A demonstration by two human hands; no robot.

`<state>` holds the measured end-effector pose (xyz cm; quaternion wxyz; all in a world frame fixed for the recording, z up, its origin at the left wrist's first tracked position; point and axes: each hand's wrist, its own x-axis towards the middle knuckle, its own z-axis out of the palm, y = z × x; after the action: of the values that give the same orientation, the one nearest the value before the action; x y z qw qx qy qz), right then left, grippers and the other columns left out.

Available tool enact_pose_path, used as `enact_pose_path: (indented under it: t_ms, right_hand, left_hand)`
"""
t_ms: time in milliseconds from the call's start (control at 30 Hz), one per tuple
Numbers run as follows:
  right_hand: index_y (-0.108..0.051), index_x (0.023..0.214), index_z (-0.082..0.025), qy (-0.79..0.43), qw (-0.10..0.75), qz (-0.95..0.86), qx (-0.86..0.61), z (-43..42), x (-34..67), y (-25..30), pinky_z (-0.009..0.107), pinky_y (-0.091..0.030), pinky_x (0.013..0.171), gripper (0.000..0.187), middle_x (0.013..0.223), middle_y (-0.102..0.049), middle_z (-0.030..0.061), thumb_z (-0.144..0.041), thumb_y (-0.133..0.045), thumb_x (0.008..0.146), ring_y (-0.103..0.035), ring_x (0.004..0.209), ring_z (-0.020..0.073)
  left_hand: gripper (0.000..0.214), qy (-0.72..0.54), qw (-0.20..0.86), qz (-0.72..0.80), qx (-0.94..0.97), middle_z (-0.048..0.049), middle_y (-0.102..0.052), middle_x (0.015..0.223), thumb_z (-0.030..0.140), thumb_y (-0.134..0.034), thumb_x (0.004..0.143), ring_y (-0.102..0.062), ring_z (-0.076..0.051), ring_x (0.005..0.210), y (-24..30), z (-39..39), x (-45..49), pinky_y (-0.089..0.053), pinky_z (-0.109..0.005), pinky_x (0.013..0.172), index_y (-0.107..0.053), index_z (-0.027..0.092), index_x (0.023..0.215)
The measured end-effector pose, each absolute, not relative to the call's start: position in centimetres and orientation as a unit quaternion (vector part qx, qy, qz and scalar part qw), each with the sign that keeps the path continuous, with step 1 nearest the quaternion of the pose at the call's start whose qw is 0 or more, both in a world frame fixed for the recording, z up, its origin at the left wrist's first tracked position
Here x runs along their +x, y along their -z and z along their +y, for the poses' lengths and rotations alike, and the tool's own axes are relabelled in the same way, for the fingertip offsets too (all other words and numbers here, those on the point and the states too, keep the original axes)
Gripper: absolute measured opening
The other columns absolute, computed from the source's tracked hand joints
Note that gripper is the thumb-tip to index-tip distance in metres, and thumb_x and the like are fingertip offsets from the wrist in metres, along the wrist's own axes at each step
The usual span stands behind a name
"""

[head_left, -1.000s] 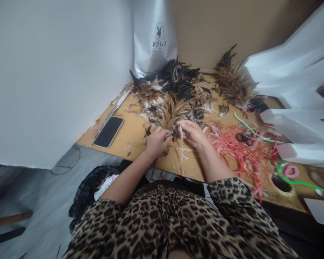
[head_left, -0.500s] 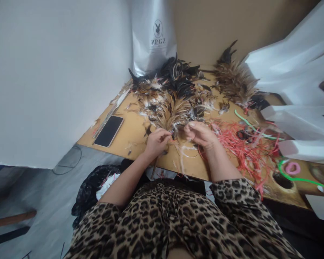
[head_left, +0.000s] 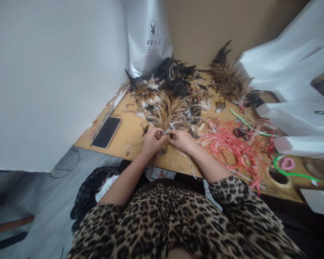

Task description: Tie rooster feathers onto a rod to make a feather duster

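Note:
My left hand (head_left: 153,140) is closed in a pinch at the lower end of a bundle of brown feathers (head_left: 170,109). Close beside it, my right hand (head_left: 181,139) also pinches, its fingertips almost meeting the left ones. A pale thin strip (head_left: 191,166) trails from under the right hand over the table edge, and the right fingers appear to hold it. Below the left hand a thin brown strand (head_left: 153,163) hangs down. Whitish quill ends show at the fingertips, but the exact grip there is too small to make out.
Black feathers (head_left: 178,84) lie behind the bundle, near a printed white bag (head_left: 149,54). A phone (head_left: 106,132) rests at the left. Red plastic strips (head_left: 234,144) are heaped at the right, before white bags (head_left: 283,61). Another feather bunch (head_left: 230,81) lies back right.
My right hand has come down and left, from raised with loosely curled fingers to a pinch against my left hand. The pale strip has shifted right. The whole view has moved slightly.

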<state>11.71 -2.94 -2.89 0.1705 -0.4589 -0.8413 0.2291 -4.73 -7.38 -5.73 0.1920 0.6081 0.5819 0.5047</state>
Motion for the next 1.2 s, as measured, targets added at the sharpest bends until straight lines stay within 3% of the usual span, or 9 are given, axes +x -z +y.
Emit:
enact_pose_path:
  t_ms: [100, 267, 433, 567, 700, 867, 1100, 1200]
  right_hand:
    - [-0.071, 0.093, -0.024, -0.182, 0.13, -0.856, -0.466, -3.3, 10.9, 2.9, 0.026, -0.028, 0.055, 0.022, 0.074, -0.068, 0.0043, -0.033, -0.06, 0.076, -0.057, 0.065, 0.0173]
    - [-0.071, 0.085, -0.023, -0.189, 0.112, -0.853, -0.474, -3.4, 10.7, 2.6, 0.025, -0.029, 0.055, 0.022, 0.076, -0.069, 0.0046, -0.039, -0.057, 0.078, -0.058, 0.067, 0.0171]
    - [-0.071, 0.088, -0.021, -0.259, 0.144, -0.832, -0.47, -3.2, 11.0, 2.9, 0.023, -0.031, 0.057, 0.024, 0.076, -0.068, 0.0025, -0.038, -0.062, 0.074, -0.055, 0.064, 0.0134]
    - [-0.072, 0.081, -0.018, -0.324, 0.194, -0.81, -0.45, -2.7, 11.3, 3.7, 0.022, -0.032, 0.057, 0.023, 0.07, -0.065, 0.0009, -0.036, -0.062, 0.072, -0.051, 0.061, 0.0111]
    - [-0.072, 0.074, -0.013, -0.43, 0.213, -0.768, -0.424, -2.2, 12.3, 3.4, 0.022, -0.029, 0.053, 0.031, 0.056, -0.055, -0.0011, -0.042, -0.061, 0.074, -0.04, 0.051, 0.008]
    - [-0.072, 0.08, -0.01, -0.529, 0.209, -0.716, -0.405, -1.9, 13.5, 2.3, 0.023, -0.023, 0.047, 0.044, 0.05, -0.047, -0.0036, -0.052, -0.06, 0.072, -0.029, 0.045, 0.0056]
    - [-0.072, 0.076, -0.011, -0.523, 0.274, -0.682, -0.432, -1.8, 13.1, 2.6, 0.023, -0.027, 0.049, 0.042, 0.054, -0.053, -0.0009, -0.05, -0.063, 0.067, -0.036, 0.049, 0.0073]
    - [-0.072, 0.077, -0.011, -0.527, 0.295, -0.669, -0.433, -1.9, 12.9, 2.4, 0.023, -0.027, 0.05, 0.042, 0.055, -0.054, -0.0004, -0.05, -0.064, 0.067, -0.037, 0.05, 0.0076]
  left_hand:
    - [0.029, -0.474, 0.172, 0.603, 0.618, -0.0022, -0.057, 0.078, 0.017, -0.069, 0.064, -0.056, -0.014, 0.072, 5.5, -7.6, -4.8, -0.045, -0.028, 0.071, -0.059, 0.017, 0.091]
    - [0.041, -0.473, 0.296, 0.615, 0.557, 0.0005, -0.06, 0.075, 0.017, -0.068, 0.063, -0.054, -0.01, 0.058, 5.8, -7.3, -4.9, -0.043, -0.025, 0.062, -0.052, 0.017, 0.101]
    - [0.048, -0.533, 0.475, 0.582, 0.39, 0.0014, -0.062, 0.065, 0.021, -0.076, 0.053, -0.057, -0.011, 0.057, 5.0, -6.9, -5.0, -0.043, -0.024, 0.06, -0.049, 0.015, 0.092]
    - [0.05, -0.526, 0.544, 0.56, 0.336, 0.0013, -0.063, 0.058, 0.025, -0.08, 0.049, -0.055, -0.01, 0.05, 3.4, -7.1, -5.0, -0.039, -0.022, 0.053, -0.052, 0.014, 0.09]
    - [0.044, -0.52, 0.569, 0.54, 0.338, 0.0004, -0.062, 0.055, 0.029, -0.08, 0.051, -0.051, -0.008, 0.046, 2.5, -7.3, -5.1, -0.035, -0.021, 0.049, -0.059, 0.012, 0.084]
    - [0.043, -0.525, 0.582, 0.523, 0.336, -0.0021, -0.066, 0.063, 0.03, -0.08, 0.052, -0.055, -0.009, 0.05, 3.0, -7.3, -5.0, -0.041, -0.023, 0.053, -0.06, 0.011, 0.085]
    - [0.05, -0.562, 0.509, 0.554, 0.345, 0.0027, -0.064, 0.063, 0.023, -0.08, 0.052, -0.057, -0.01, 0.052, 4.3, -7.4, -4.5, -0.043, -0.023, 0.056, -0.053, 0.014, 0.094]
    - [0.047, -0.546, 0.525, 0.548, 0.356, 0.0018, -0.063, 0.06, 0.023, -0.078, 0.056, -0.056, -0.01, 0.051, 4.1, -7.5, -4.5, -0.042, -0.022, 0.054, -0.056, 0.012, 0.095]
